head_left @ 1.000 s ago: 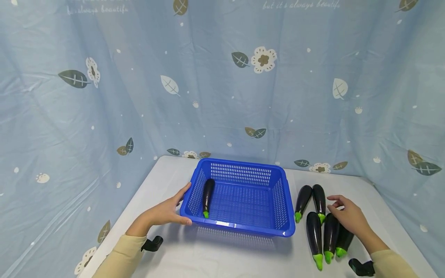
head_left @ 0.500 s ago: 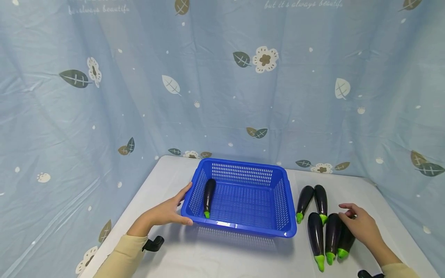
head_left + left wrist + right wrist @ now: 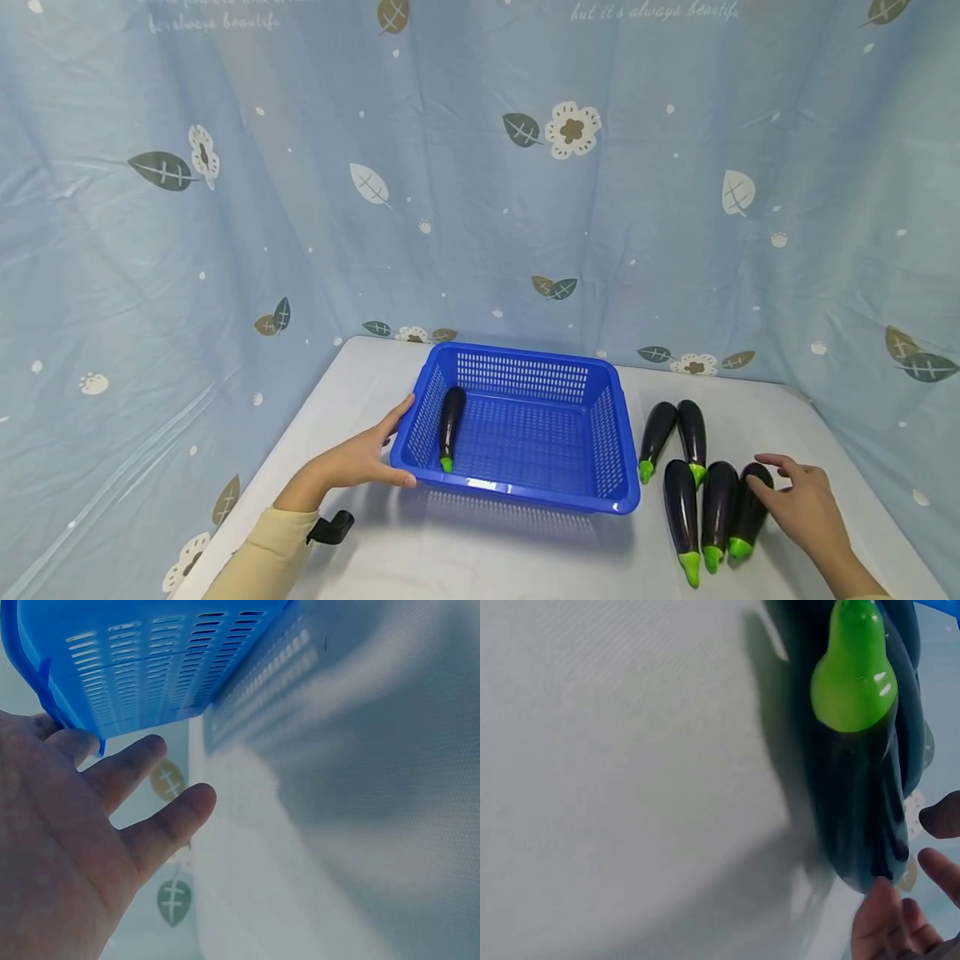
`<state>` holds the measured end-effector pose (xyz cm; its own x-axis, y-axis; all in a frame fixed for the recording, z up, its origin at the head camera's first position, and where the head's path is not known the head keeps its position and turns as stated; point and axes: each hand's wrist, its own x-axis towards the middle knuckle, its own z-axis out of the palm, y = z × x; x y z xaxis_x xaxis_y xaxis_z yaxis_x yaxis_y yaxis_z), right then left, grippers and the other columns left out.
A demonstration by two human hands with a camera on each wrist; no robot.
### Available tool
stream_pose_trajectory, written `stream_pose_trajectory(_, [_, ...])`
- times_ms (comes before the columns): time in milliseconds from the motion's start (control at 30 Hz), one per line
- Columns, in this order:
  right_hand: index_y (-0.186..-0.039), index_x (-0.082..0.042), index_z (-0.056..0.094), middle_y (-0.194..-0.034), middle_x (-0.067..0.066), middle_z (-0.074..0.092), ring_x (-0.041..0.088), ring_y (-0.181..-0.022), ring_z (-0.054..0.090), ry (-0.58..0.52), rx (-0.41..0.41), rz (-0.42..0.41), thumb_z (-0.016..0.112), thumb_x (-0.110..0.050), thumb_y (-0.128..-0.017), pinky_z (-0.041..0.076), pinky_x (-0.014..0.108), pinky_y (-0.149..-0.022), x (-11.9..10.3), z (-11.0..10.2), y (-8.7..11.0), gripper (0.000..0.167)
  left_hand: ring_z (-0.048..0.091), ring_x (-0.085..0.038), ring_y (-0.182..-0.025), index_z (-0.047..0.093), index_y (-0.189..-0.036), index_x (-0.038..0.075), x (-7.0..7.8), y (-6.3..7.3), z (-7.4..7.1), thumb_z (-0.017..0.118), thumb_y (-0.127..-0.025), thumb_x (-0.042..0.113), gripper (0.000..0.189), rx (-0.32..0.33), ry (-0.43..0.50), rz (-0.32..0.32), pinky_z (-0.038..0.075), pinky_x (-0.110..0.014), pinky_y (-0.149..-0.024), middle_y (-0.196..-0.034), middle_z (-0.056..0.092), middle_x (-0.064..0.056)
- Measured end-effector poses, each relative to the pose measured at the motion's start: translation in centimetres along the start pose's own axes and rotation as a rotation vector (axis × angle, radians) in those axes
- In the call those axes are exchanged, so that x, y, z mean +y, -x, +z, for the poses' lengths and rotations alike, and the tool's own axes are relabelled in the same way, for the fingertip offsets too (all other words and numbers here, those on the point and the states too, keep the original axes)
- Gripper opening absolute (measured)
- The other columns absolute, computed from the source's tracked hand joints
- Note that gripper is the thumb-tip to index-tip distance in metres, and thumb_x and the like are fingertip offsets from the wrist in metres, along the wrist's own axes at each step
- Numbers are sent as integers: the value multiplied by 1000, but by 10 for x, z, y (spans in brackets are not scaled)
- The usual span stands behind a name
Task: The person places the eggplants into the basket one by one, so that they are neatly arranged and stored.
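Right of the basket (image 3: 525, 493) on the bench (image 3: 750, 412), the right grip (image 3: 808, 498), loosely spread, flanked the far end of the rightmost eggplant (image 3: 748, 512), likely stiff, slick and best held mid-body, while the splayed left grip (image 3: 345, 457) touched the basket.

head bright | wrist views dimmer — soft shadows | eggplant (image 3: 859, 761) — glossy highlights

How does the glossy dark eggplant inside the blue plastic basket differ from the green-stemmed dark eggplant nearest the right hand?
Place: the glossy dark basket eggplant lies in the blue plastic basket; the dark table eggplant nearest the right hand lies on the white table.
Company: the basket eggplant is alone; the table eggplant lies close beside another dark eggplant.
Shared: glossy dark bodies, green ends facing the near side.
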<state>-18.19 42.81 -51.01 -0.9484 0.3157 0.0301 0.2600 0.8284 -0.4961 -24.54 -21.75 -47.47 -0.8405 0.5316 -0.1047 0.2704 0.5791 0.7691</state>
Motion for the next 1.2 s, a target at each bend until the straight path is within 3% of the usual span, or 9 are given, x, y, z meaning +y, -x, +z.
stream_pose_trajectory(200, [-140,8,42,-131,46,34,61,-117,42,21,-134,33,64,-44,-96,46,67,-87,8,1,-1,72,25,-48,-148,-3,-165,18,1,1,-1,88,-79,36,127,-3,3,15,30,-66,-113,-167,14,-23])
stream_pose_trajectory(400, [-147,5,34,-136,47,30,65,-121,36,7,-200,29,66,-44,-94,38,75,-94,13,4,-2,79,24,-48,-149,-3,-165,17,1,1,-1,88,-79,34,126,-3,12,25,29,-66,-114,-167,12,-24])
stream_pose_trajectory(633, [-148,3,38,-136,46,29,58,-105,58,-47,-202,7,69,-39,-93,58,53,-76,13,6,2,75,24,-48,-149,-3,-165,16,2,0,-1,88,-79,36,126,-8,10,23,29,-65,-114,-167,11,-24])
stream_pose_trajectory(733, [-148,2,40,-139,46,28,60,-107,58,-80,-208,-3,69,-39,-94,60,46,-70,13,6,3,74,24,-48,-149,-3,-165,16,2,0,-1,88,-79,36,127,-8,13,20,29,-65,-114,-167,11,-24])
stream_pose_trajectory(1200, [-146,3,44,-140,45,35,60,-107,58,-88,-194,-26,68,-39,-96,61,41,-65,14,8,2,70,24,-48,-149,-3,-165,16,3,2,0,88,-79,36,126,-6,20,21,29,-65,-114,-167,12,-23])
